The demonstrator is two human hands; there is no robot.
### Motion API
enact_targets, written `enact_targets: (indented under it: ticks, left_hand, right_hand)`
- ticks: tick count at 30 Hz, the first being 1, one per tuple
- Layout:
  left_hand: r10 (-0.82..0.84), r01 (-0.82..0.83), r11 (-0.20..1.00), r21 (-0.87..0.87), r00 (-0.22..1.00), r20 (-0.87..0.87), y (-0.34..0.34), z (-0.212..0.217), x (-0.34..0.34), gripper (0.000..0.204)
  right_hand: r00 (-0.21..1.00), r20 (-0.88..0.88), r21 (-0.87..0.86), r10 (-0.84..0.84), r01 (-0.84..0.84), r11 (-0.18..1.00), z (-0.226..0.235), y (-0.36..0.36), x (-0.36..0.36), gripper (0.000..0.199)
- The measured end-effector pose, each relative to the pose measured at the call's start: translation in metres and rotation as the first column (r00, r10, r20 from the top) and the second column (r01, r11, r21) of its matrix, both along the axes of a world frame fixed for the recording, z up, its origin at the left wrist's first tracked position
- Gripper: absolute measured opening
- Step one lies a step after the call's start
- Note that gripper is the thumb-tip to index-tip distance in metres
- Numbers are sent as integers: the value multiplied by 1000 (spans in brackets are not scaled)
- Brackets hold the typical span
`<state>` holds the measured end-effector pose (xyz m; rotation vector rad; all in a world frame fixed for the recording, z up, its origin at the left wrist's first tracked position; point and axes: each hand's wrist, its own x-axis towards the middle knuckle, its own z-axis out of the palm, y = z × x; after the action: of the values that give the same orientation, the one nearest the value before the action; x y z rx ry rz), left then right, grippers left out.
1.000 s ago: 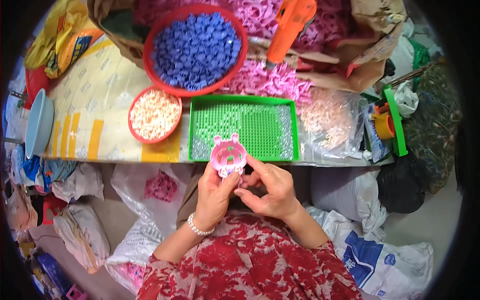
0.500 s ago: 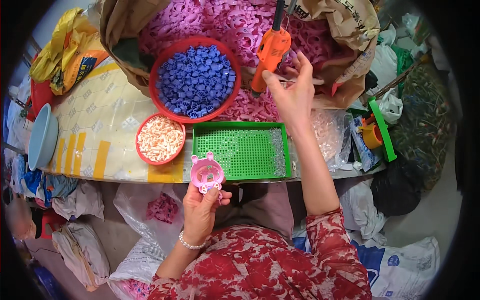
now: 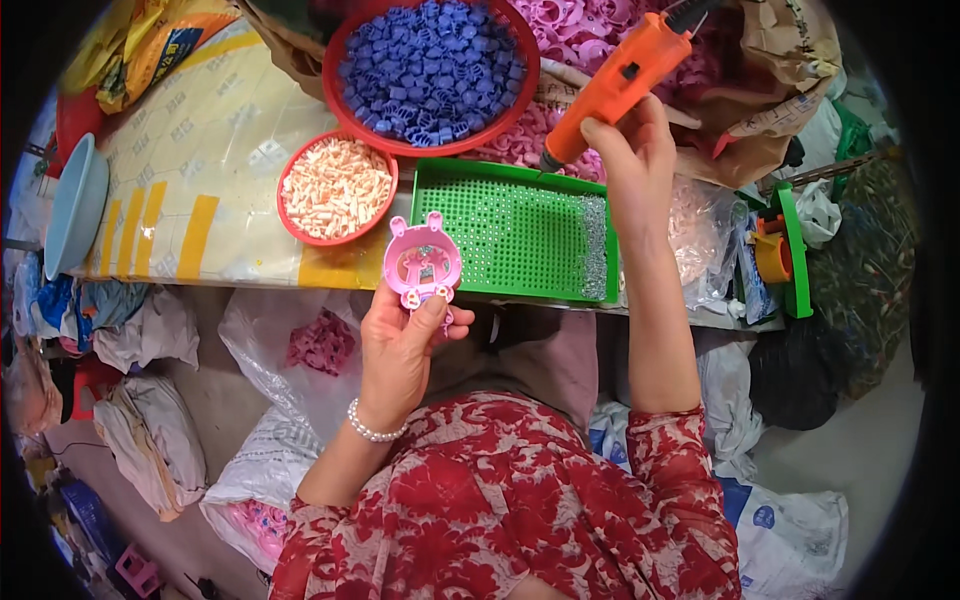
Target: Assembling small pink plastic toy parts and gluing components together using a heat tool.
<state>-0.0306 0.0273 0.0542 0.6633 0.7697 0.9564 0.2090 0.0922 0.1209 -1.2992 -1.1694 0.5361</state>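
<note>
My left hand (image 3: 398, 345) pinches a pink plastic animal-shaped part (image 3: 395, 262) between thumb and fingers, its ring-like body and two small ears pointing away from me. In my right hand (image 3: 643, 170) is an orange electric screwdriver (image 3: 622, 82), slanting down to the left. Its dark tip sits just above the far edge of a green perforated tray (image 3: 500, 235). Small silvery screws (image 3: 594, 245) are heaped along the tray's right end. The pink part is held by the tray's near left corner.
Left of the tray stands a red bowl of cream-coloured pegs (image 3: 336, 188); behind it is a larger red bowl of blue plastic pieces (image 3: 430, 72). A paper sack (image 3: 770, 110) with pink parts fills the back. A pale blue basin (image 3: 75, 205) stands at the far left.
My right hand has closed on the orange screwdriver, which hung beside it before, and has drawn it nearer the tray. The view has shifted; my left hand still holds the pink part.
</note>
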Motion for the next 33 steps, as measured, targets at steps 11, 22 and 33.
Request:
enact_targets:
  ticks: [11, 22, 33]
  left_hand:
    - [-153, 158, 984, -82, 986, 69, 2, 5, 12, 41]
    - [-173, 175, 982, -66, 985, 23, 28, 7, 43, 43]
    - [-169, 169, 985, -36, 986, 6, 49, 2, 56, 42]
  right_hand:
    - [989, -142, 38, 33, -28, 999, -16, -1, -15, 39]
    - [960, -277, 42, -35, 49, 998, -44, -7, 12, 35]
    - [966, -252, 66, 51, -35, 997, -32, -9, 9, 39]
